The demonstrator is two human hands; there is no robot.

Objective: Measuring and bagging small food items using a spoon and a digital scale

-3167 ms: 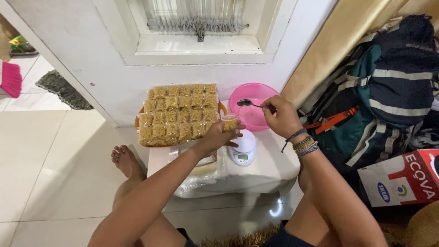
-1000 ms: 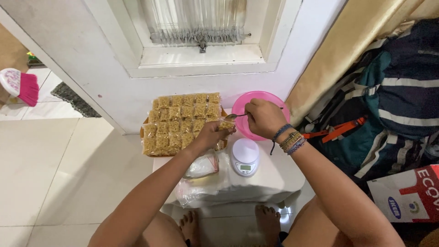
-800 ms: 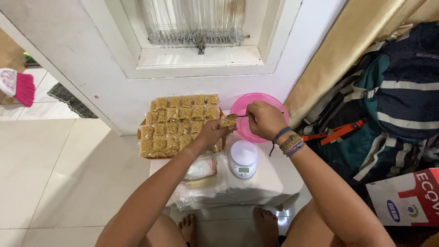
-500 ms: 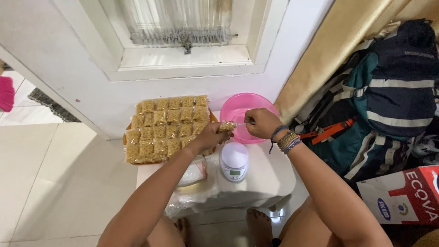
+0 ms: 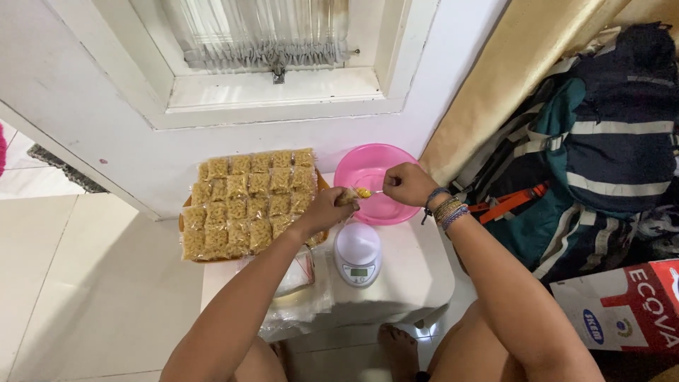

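While my left hand [image 5: 327, 210] pinches a small bag [image 5: 346, 199] at frame centre, my right hand [image 5: 406, 184] grips a spoon [image 5: 366, 192] over the pink bowl [image 5: 373, 166]. A white scale [image 5: 358, 253] sits just below.

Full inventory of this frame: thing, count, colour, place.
snack packets: about thirty, clear with yellow-brown filling, in rows on the tray, left of the bowl
tray: one, brown, mostly hidden under the packets
bowl: one, pink, at the back of the low table
spoon: one, holding yellow snack, over the bowl
scale: one, white, in front of the bowl
empty bags: a stack, clear, on the table's left edge
low table: one, white
backpacks: a pile, dark blue and green, far right
box: one, red and white, bottom right
left hand: holds a small bag at the spoon
right hand: holds the spoon
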